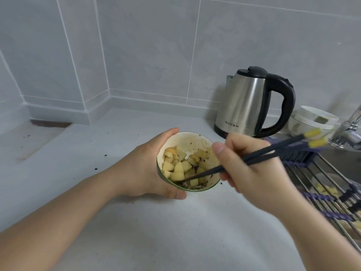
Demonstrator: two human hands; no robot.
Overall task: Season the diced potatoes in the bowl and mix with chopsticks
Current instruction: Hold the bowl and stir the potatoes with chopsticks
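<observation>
A small white bowl (192, 140) with a green rim sits on the pale counter, tilted toward me. Diced yellow potatoes (178, 166) fill its lower half, with dark seasoning specks among them. My left hand (145, 167) grips the bowl from the left, fingers curled over the far rim and thumb at the near side. My right hand (252, 167) holds a pair of dark chopsticks (273, 151) with yellow ends. Their tips are down among the potato pieces at the bowl's near side.
A steel electric kettle (248, 102) with a black handle stands behind the bowl on the right. White bowls (310, 120) and a tap (349, 126) are at the far right. A wire rack (336, 192) spans the sink. Dark specks dot the counter (97, 169).
</observation>
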